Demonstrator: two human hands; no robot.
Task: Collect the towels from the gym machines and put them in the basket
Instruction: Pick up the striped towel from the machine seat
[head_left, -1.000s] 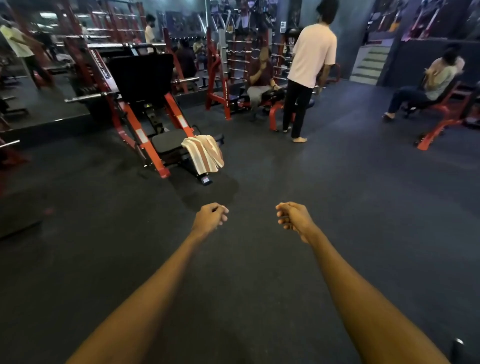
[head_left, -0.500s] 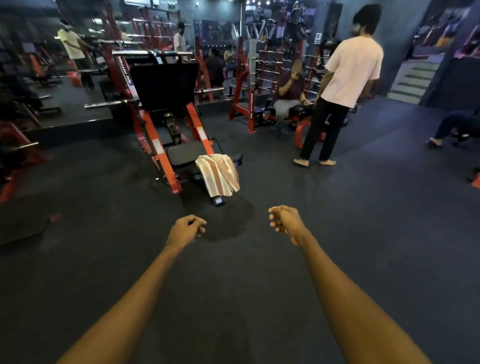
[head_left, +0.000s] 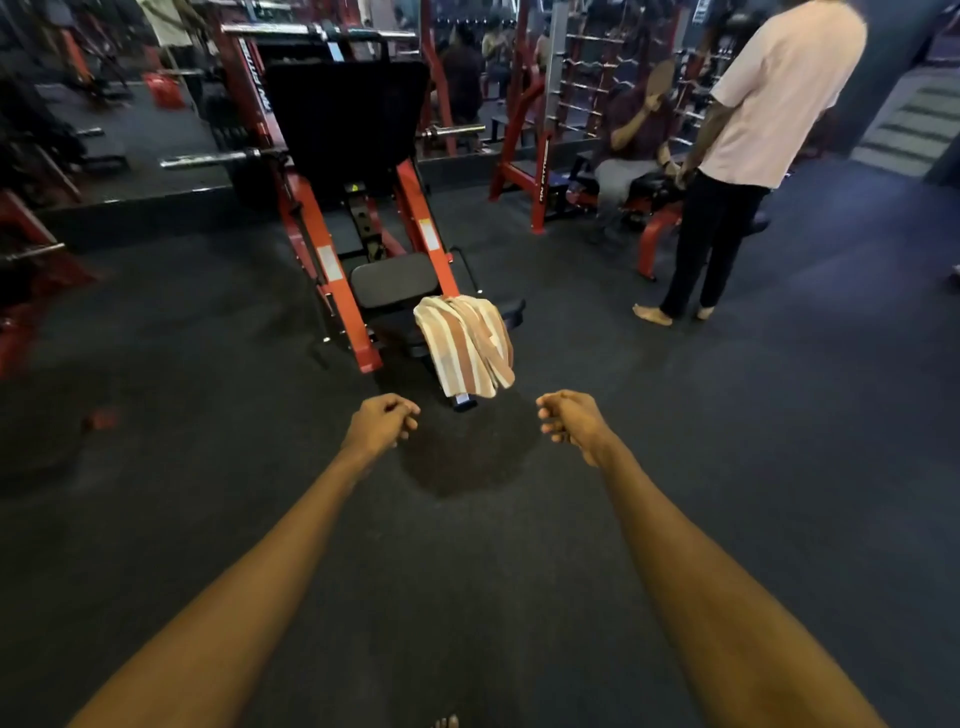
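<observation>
A striped towel (head_left: 467, 343), white with rust-brown bands, hangs over the near end of a red and black leg-press machine (head_left: 358, 218). Both my arms stretch forward over the dark floor. My left hand (head_left: 382, 423) is curled into a loose fist, just below and left of the towel, not touching it. My right hand (head_left: 569, 423) is also curled shut, below and right of the towel, holding nothing. No basket is in view.
A person in a pale shirt and dark trousers (head_left: 743, 156) stands barefoot at the right. Another person (head_left: 634, 140) sits on a red bench behind. More red machines (head_left: 31, 270) line the left edge. Stairs (head_left: 904, 124) rise at the far right.
I have come closer to the leg-press machine; the towel now looks larger and sits just beyond my fists. Both hands stay curled shut and empty.
</observation>
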